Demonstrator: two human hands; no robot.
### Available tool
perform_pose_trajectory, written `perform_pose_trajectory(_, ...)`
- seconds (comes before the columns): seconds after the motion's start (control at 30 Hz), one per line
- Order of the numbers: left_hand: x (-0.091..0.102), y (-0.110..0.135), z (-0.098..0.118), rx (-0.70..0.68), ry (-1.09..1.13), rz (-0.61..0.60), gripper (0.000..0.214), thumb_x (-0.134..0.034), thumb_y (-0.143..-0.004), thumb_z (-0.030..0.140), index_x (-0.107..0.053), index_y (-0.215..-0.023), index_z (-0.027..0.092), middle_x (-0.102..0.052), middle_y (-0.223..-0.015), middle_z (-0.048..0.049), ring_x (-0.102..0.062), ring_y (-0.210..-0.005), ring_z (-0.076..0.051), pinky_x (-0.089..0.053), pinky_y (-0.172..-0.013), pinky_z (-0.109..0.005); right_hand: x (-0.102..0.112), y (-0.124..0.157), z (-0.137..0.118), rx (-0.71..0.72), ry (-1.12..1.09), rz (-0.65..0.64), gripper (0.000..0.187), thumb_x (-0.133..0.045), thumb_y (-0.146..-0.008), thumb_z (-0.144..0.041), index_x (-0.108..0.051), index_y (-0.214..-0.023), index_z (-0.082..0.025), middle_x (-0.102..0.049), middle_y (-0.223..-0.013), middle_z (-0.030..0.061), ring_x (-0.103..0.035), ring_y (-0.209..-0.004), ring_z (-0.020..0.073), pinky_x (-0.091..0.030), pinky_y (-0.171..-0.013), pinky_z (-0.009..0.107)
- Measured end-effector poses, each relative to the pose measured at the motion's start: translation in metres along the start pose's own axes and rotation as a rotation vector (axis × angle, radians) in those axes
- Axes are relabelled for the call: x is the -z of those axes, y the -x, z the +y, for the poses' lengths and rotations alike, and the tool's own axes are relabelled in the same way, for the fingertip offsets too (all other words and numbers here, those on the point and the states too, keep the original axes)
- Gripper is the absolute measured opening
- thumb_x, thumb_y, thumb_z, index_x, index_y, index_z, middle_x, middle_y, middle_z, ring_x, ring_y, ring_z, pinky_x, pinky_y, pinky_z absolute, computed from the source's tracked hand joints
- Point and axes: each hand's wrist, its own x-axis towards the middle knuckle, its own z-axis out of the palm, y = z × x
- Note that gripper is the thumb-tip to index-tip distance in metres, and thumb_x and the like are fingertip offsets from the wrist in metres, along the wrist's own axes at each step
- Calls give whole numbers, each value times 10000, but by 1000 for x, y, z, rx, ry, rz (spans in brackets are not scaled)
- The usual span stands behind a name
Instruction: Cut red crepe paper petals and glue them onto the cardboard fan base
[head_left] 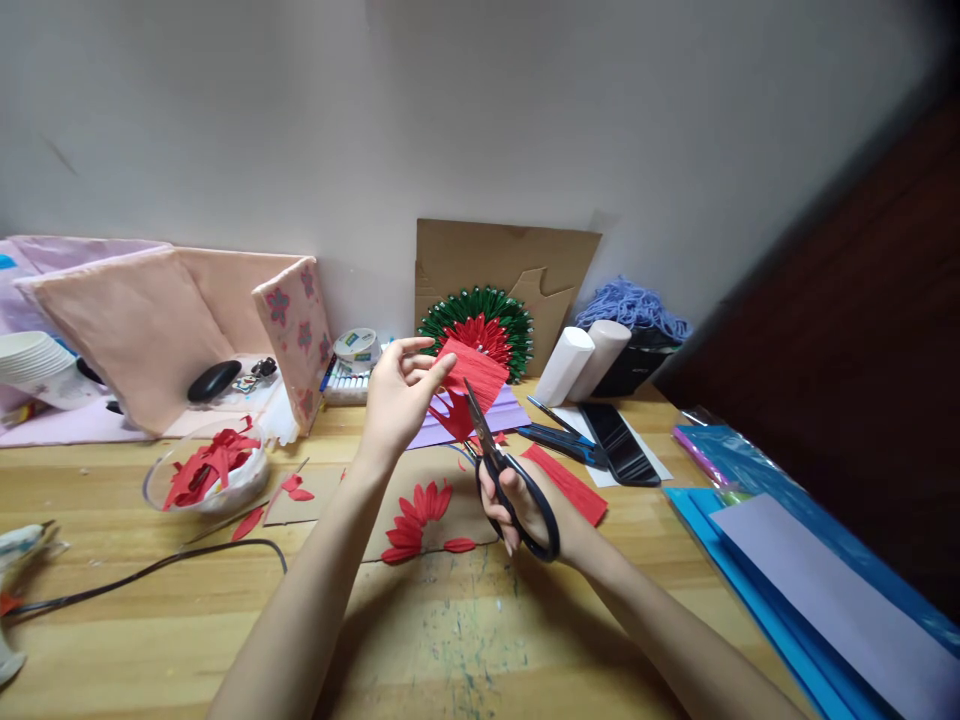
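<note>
My left hand [406, 385] pinches the left side of a red crepe paper sheet [478, 372] in the air, its lower left edge cut into narrow shapes. In my right hand [521, 500] is a pair of black-handled scissors [487, 440], blades pointing up at the paper's lower part. Below, on a piece of cardboard [450, 475], red paper petals [416, 515] form a curved row. One loose petal [460, 545] lies beside them. Another red crepe paper piece [570, 485] rests on the table behind my right wrist.
A clear bowl [154, 485] of red scraps stands left, near a glue gun [19, 545] and its black cord [150, 565]. Behind, cardboard [510, 250] with a green-and-red paper flower [480, 325] leans on the wall. A phone [621, 445] and blue folders [720, 540] lie right.
</note>
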Motion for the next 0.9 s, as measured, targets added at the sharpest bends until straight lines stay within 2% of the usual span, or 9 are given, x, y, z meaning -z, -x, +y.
perform_pose_trajectory(0.1,-9,7,0,81,-58,29,431,-678,-687,514,-526,-861,149,-591,-607,16,-590,-486,-105,-467,-460,-212,2,-2,4,7,4,38,717,-449,-498,-890,-394,-679,-198,-380,-442,-101,-390,-289,52,-345,-297,184)
perform_pose_trajectory(0.23,-22,17,1,208,-99,-106,423,-622,-718,561,-470,-641,174,-535,-492,24,-557,-403,-116,-434,-401,-221,4,-3,8,31,15,58,712,-434,-519,-890,-382,-680,-199,-379,-457,-98,-389,-290,50,-370,-303,191)
perform_pose_trajectory(0.33,-26,19,0,156,-59,-158,373,-576,-783,504,-478,-641,173,-527,-490,27,-532,-401,-98,-401,-398,-201,3,-2,8,50,46,60,705,-429,-540,-885,-381,-687,-197,-368,-468,-97,-390,-296,47,-372,-312,184)
perform_pose_trajectory(0.5,-21,15,-4,46,-26,-188,255,-533,-834,400,-524,-721,171,-534,-549,31,-473,-408,-78,-351,-395,-192,2,0,5,74,51,14,729,-355,-545,-904,-395,-707,-194,-370,-508,-85,-394,-342,51,-381,-347,192)
perform_pose_trajectory(0.7,-15,14,-1,-35,-137,-297,245,-496,-860,364,-522,-701,179,-475,-506,45,-408,-413,-84,-336,-452,-218,5,2,4,32,-31,-63,790,-317,-508,-927,-432,-778,-193,-397,-530,-71,-427,-378,79,-387,-388,220)
perform_pose_trajectory(0.9,-15,18,4,-70,-229,-354,279,-451,-886,333,-457,-649,184,-453,-482,49,-420,-458,-97,-343,-504,-226,4,0,5,45,-84,-61,801,-320,-506,-930,-447,-779,-187,-419,-502,-69,-433,-361,83,-394,-383,220)
